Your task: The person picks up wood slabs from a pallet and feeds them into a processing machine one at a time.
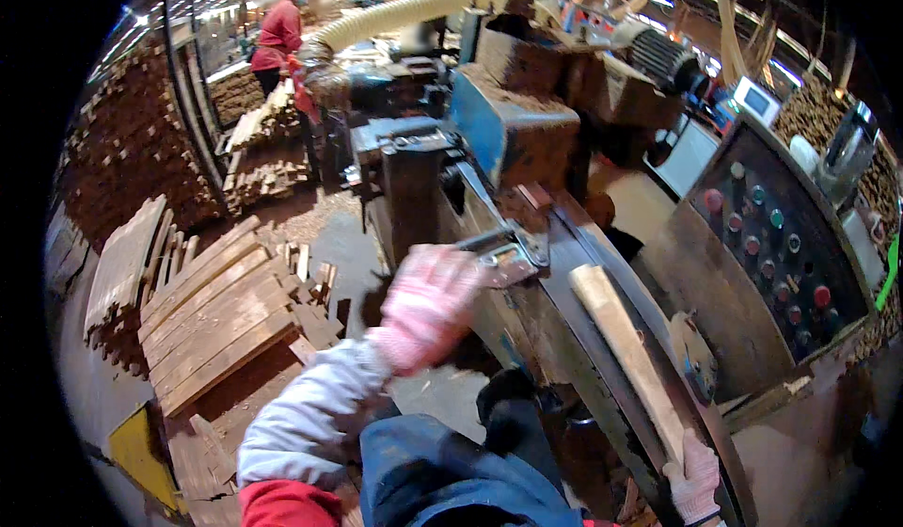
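A pale wooden strip point(628, 362) lies lengthwise on the narrow metal bed point(574, 245) of a woodworking machine, in front of me on the right. At the strip's near end is my right hand point(694, 482), in a pink and white glove, with its fingers closed around the wood. My left hand point(431, 303), gloved the same way, is up by a metal guide bracket point(508, 256) at the bed's left edge. Its fingertips are blurred beside the bracket's bar, so whether they grip it cannot be made out.
A blue machine housing point(513, 127) covered in sawdust stands ahead. On the right is a control panel point(771, 245) with several coloured buttons. Stacked boards point(212, 315) lie at my left, near a yellow metal piece point(146, 456). Beyond the machine, a person in red point(277, 38) stands near a ribbed hose point(409, 14).
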### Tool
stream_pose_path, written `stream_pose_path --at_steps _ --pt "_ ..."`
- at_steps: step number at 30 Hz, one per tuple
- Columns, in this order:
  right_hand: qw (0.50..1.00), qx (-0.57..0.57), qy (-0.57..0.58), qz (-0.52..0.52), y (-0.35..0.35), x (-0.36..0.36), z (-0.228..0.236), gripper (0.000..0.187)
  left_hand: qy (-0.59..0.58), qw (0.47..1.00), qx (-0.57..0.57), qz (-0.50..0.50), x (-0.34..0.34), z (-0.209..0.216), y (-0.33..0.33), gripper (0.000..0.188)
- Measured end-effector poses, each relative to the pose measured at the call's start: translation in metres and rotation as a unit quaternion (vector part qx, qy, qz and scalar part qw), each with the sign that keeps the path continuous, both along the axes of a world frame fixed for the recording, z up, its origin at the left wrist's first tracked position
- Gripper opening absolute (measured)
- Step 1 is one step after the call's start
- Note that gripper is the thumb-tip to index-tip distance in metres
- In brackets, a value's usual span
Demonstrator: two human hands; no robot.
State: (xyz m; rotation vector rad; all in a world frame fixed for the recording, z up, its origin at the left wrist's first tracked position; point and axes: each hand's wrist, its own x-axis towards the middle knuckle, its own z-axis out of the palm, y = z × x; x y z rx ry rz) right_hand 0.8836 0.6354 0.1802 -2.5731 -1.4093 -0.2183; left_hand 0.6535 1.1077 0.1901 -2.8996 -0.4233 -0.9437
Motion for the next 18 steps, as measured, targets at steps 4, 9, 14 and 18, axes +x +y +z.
stream_pose_path --at_steps 4,9,14,18 --pt "0.999 0.008 -0.048 -0.023 0.004 0.019 -0.014 0.075 0.117 0.968 -0.033 0.222 -0.111 -0.076 0.053 0.083" --pt "0.943 0.322 0.026 0.083 0.144 0.094 -0.062 0.064 0.233 0.79 -0.177 0.538 -0.29 -0.102 0.045 0.08" --pt "0.936 0.327 -0.039 0.122 0.309 0.131 -0.062 0.059 0.289 0.725 -0.202 0.592 -0.33 -0.106 0.046 0.088" --pt "0.944 0.288 -0.07 0.143 0.32 0.107 -0.047 0.063 0.309 0.675 -0.246 0.623 -0.306 -0.1 0.061 0.086"
